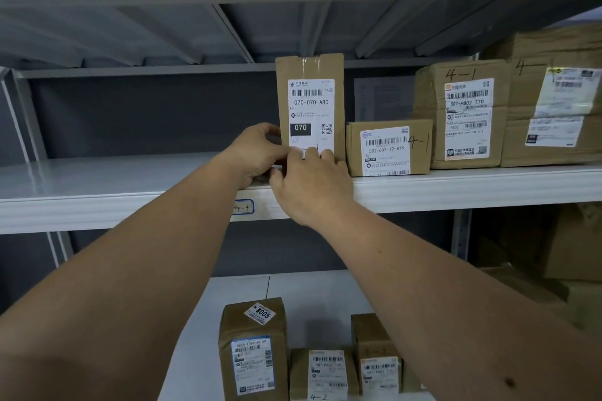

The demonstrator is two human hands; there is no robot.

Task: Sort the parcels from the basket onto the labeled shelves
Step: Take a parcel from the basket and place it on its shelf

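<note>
A tall flat cardboard parcel with a white label reading 070-070-A80 stands upright on the grey middle shelf. My left hand grips its lower left edge, fingers curled round it. From the front, my right hand holds the parcel's bottom, fingertips on the label's lower edge. A small shelf tag marked 4-1 sits on the shelf's front lip, partly hidden by my arms. The basket is out of view.
Right of the held parcel stand three boxes marked 4-1: a low one, a taller one and a large one. On the lower shelf stand three small parcels; one is marked 4-2. More cartons sit at lower right.
</note>
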